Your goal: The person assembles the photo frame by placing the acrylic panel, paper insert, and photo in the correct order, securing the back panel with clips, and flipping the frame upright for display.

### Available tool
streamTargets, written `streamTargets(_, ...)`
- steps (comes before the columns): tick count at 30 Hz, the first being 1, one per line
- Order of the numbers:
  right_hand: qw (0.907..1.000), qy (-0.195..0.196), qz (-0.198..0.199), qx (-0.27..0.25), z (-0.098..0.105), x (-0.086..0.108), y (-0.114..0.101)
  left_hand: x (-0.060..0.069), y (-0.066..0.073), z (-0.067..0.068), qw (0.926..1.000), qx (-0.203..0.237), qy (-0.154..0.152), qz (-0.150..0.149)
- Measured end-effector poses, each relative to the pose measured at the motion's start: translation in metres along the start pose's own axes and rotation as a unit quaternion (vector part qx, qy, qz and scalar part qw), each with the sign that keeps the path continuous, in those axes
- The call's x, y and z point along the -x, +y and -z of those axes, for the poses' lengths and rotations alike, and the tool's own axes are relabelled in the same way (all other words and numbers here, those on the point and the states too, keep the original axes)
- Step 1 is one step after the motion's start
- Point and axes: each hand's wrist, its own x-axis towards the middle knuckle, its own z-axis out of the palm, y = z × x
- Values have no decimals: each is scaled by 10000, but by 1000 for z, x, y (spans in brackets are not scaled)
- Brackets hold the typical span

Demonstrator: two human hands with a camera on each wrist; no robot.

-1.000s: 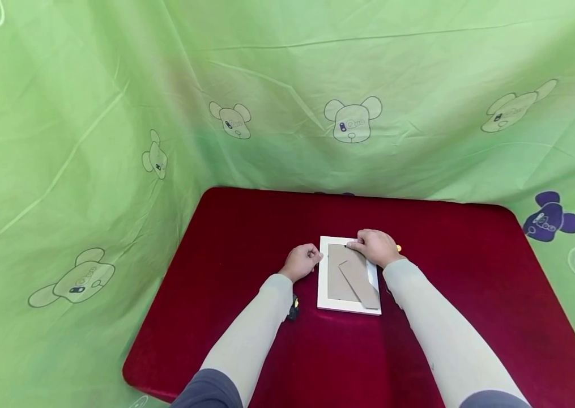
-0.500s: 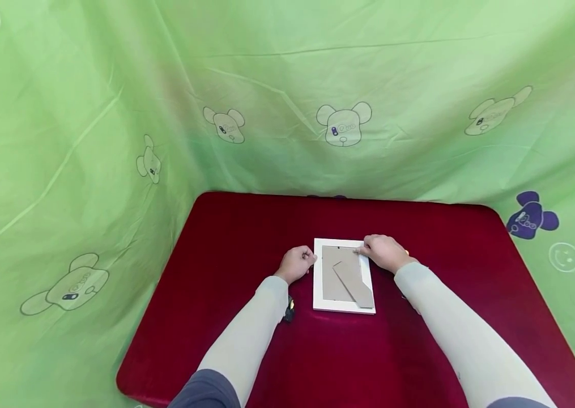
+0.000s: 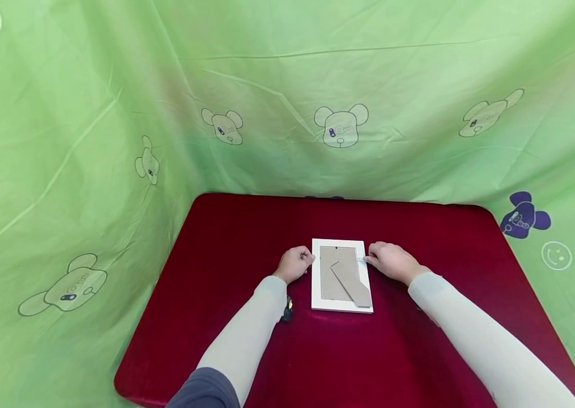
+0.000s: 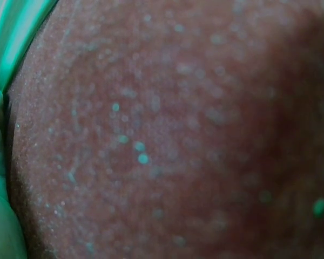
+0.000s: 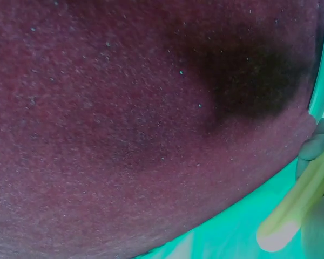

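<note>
A white picture frame lies face down on a red cloth-covered table, its grey-brown backing board and flat stand leg uppermost. My left hand holds the frame's left edge with curled fingers and thumb. Beyond the opposite edge, my right hand grips a thin screwdriver, whose yellow handle shows in the right wrist view. In the head view its slim shaft reaches over the frame's right border to the edge of the backing; exact contact is too small to tell. The left wrist view shows mostly blurred cloth.
The red table has rounded corners and reaches well past the frame on all sides. Green printed curtains hang behind it and along its left. A small black and yellow object sits at my left wrist.
My right hand has moved right and toward me, taking the screwdriver's tip from the top of the backing to its right side. The left hand stays at the frame's left edge. The view has shifted slightly.
</note>
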Motion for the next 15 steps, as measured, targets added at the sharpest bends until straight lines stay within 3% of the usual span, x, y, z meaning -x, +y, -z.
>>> streamTargets(9,9993,356,144,-33,-2,12,-1,0,1,0,10000,9,-28,88)
streamTargets(15,9986,461,-134,-236,0,18,-6,1,2,1,10000,-11,-32,68)
